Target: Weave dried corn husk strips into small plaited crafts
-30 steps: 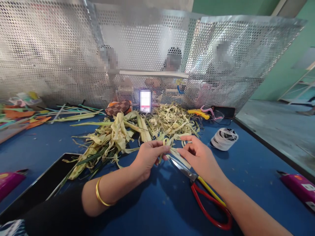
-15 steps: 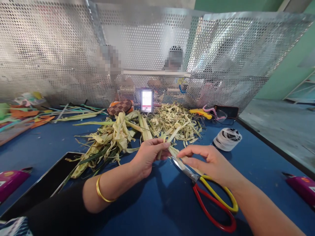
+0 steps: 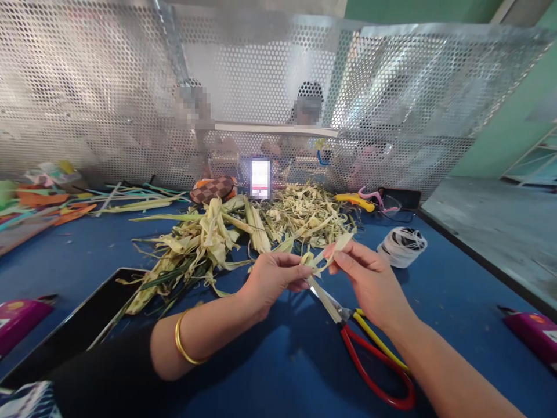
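Observation:
Between thumb and fingers, my left hand (image 3: 276, 280) pinches a small folded piece of dried husk strip (image 3: 307, 259). My right hand (image 3: 369, 276) grips the pale end of a husk strip (image 3: 343, 241) just to the right of it, close to the left fingertips. Another flat strip hangs down to the right from the left hand, over the scissors' blades. The scissors (image 3: 378, 368), one handle red and one yellow, lie on the blue table under my hands, and the right hand partly covers them.
Husk leaves (image 3: 213, 232) lie in a bundle at left, beside a heap of husk scraps (image 3: 311, 215). A spool of white string (image 3: 402, 247) stands at right. A black tray (image 3: 87, 325) sits front left. Behind are a lit phone (image 3: 260, 177) and a perforated metal screen (image 3: 261, 75), with people beyond.
My right hand has moved from the strip over the scissors up to a pale strip end, closing its fingers on it. My left hand keeps its pinch and has shifted slightly right.

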Action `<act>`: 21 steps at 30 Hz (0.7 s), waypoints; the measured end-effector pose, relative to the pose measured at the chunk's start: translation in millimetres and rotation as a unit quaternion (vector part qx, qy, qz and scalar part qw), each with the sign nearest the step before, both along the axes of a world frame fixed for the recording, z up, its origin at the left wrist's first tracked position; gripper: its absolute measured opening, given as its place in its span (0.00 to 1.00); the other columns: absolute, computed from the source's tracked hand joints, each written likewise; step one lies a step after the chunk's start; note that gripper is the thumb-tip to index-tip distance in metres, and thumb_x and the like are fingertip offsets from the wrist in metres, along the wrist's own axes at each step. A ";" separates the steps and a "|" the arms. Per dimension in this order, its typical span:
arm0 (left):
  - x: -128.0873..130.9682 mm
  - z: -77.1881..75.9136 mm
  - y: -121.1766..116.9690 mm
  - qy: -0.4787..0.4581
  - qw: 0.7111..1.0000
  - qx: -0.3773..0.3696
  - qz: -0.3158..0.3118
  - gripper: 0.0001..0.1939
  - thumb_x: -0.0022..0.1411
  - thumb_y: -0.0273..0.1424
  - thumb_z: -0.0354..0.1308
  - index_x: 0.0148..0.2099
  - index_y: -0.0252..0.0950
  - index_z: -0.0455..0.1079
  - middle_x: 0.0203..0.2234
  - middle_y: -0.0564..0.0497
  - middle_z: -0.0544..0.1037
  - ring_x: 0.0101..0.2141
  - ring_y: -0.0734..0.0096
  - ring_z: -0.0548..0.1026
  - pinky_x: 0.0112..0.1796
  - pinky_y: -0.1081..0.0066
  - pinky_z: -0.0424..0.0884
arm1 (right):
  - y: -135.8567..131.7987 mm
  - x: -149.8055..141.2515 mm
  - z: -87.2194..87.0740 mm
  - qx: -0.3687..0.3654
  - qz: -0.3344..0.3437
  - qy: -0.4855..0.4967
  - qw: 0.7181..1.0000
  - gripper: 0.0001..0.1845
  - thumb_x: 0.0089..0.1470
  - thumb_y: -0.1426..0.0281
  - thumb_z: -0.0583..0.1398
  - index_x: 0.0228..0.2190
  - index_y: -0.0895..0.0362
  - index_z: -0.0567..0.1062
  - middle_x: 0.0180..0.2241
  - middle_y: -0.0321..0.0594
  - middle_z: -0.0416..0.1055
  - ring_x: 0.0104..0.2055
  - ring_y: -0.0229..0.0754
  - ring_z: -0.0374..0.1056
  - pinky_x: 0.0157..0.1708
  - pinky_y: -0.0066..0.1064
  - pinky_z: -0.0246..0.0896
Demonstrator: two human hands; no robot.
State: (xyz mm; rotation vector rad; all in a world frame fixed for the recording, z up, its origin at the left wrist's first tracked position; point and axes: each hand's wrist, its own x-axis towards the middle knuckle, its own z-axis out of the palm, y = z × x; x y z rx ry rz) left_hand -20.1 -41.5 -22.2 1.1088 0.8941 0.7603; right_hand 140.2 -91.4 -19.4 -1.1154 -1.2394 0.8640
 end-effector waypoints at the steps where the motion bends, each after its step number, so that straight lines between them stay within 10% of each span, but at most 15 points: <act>1: 0.2 -0.7 -0.3 0.004 1.000 0.002 0.003 0.06 0.43 0.27 0.67 0.24 0.31 0.72 0.17 0.53 0.74 0.19 0.79 0.72 0.25 0.77 0.69 | -0.8 -2.1 0.8 -0.017 0.000 -0.009 1.000 0.10 0.50 0.63 0.60 0.23 0.56 0.74 0.25 0.36 0.69 0.28 0.37 0.62 0.33 0.30 0.58; 8: 0.8 -1.6 -0.9 0.018 0.999 0.017 0.029 0.04 0.46 0.24 0.65 0.24 0.32 0.72 0.15 0.55 0.73 0.18 0.79 0.71 0.23 0.78 0.68 | -3.9 -10.2 3.7 -0.088 0.006 -0.165 0.982 0.14 0.47 0.64 0.57 0.16 0.56 0.61 0.18 0.30 0.52 0.22 0.34 0.49 0.22 0.27 0.45; 21: -0.2 -0.6 -3.6 0.041 0.997 0.056 0.038 0.03 0.46 0.26 0.63 0.25 0.32 0.73 0.16 0.54 0.73 0.18 0.78 0.70 0.24 0.77 0.68 | -2.9 -8.3 -2.2 -0.138 0.036 -0.208 0.968 0.12 0.48 0.66 0.54 0.17 0.56 0.62 0.18 0.29 0.52 0.23 0.34 0.49 0.23 0.28 0.44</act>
